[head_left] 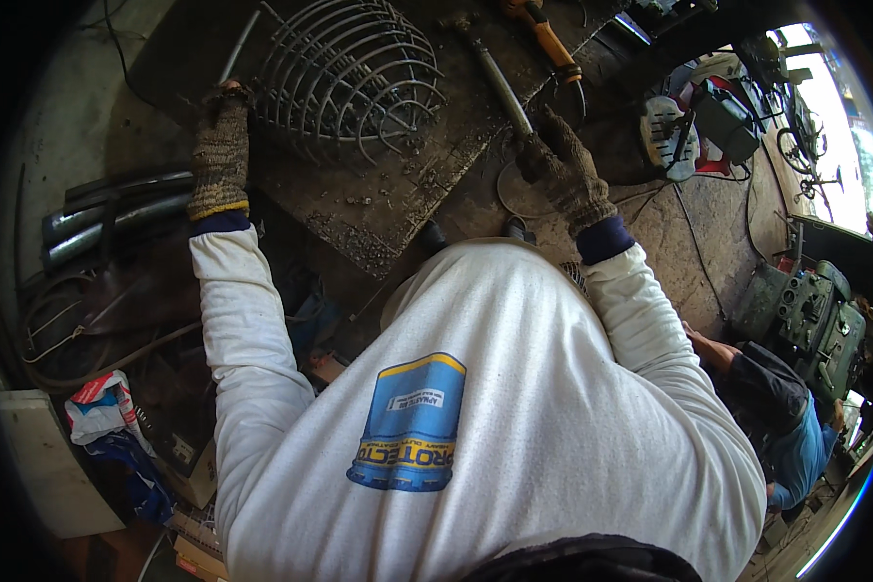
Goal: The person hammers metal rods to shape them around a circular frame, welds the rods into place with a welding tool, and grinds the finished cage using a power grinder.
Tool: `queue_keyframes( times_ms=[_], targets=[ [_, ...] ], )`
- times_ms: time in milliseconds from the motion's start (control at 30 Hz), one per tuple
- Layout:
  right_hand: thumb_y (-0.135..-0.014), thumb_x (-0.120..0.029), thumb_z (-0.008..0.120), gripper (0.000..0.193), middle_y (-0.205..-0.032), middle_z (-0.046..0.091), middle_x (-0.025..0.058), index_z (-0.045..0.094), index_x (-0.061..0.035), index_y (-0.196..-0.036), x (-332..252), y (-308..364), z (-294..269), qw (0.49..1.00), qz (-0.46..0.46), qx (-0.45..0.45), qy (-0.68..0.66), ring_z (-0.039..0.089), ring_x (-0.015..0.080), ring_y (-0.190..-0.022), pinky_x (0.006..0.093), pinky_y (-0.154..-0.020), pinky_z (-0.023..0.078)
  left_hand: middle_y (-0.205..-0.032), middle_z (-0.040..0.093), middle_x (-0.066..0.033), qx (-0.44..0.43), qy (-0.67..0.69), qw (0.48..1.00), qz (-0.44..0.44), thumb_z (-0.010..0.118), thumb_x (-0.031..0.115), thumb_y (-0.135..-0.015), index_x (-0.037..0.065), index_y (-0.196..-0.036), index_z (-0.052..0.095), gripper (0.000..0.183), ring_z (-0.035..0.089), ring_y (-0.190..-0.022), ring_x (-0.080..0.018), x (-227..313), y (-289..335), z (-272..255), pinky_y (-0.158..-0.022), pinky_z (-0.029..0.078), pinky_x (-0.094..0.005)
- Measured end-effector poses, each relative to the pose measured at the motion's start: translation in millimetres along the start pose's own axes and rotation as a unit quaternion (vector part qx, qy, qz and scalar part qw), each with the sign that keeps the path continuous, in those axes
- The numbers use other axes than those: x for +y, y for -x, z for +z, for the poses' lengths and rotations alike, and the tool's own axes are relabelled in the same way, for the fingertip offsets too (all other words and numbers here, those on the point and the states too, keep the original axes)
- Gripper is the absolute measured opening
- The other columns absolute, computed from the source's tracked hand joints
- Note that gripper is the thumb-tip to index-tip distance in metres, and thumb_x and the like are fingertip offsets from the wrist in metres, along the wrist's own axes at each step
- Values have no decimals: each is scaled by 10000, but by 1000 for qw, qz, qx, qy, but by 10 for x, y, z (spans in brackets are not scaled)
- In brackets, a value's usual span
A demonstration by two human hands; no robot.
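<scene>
My left hand (221, 155), in a brown knitted work glove, is closed on a straight metal rod (240, 47) at the table's left edge; the rod sticks up past my bare thumb tip. To its right lies a rounded cage of bent metal rods (349, 73) on the dark, worn metal worktable (359, 209). In a matching glove, my right hand (565, 173) grips the lower end of a hammer (500, 82) with a pipe-like metal handle. The hammer's dark head points away over the table and is hard to make out.
An orange angle grinder (551, 44) lies at the far right of the table. Small metal bits are strewn near the cage. Curved shiny metal pieces (116, 223) lie at left. Beyond a plastic stool (669, 136), at right, a person in blue (800, 441) is beside a green machine (805, 320).
</scene>
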State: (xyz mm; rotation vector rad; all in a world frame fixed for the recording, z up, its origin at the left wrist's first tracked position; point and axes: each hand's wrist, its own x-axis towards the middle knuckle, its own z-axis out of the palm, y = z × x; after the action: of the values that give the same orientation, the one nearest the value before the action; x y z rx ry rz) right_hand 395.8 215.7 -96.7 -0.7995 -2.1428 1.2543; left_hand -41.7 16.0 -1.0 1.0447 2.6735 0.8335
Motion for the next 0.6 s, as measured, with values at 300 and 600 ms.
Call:
queue_keyframes(
  times_ms=[300, 600],
  targets=[
    [-980, -179, 641, 493, -1009, 637, 68, 448, -5, -1398, -331, -108, 76, 957, 159, 12, -241, 574, 120, -764, 286, -658, 492, -1319, 571, -133, 46, 73, 975, 203, 484, 350, -1022, 178, -1408, 471, 423, 612, -1155, -306, -663, -595, 238, -1008, 468, -412],
    [-1012, -207, 599, 496, -1001, 649, 59, 425, -23, -1438, -292, -89, 118, 948, 180, 141, -222, 609, 125, -782, 280, -654, 516, -1388, 551, -180, -124, -261, 917, 274, 387, 132, -1024, 118, -1523, 345, 501, 575, -1200, -357, 543, -803, -77, -1054, 452, -406]
  ],
)
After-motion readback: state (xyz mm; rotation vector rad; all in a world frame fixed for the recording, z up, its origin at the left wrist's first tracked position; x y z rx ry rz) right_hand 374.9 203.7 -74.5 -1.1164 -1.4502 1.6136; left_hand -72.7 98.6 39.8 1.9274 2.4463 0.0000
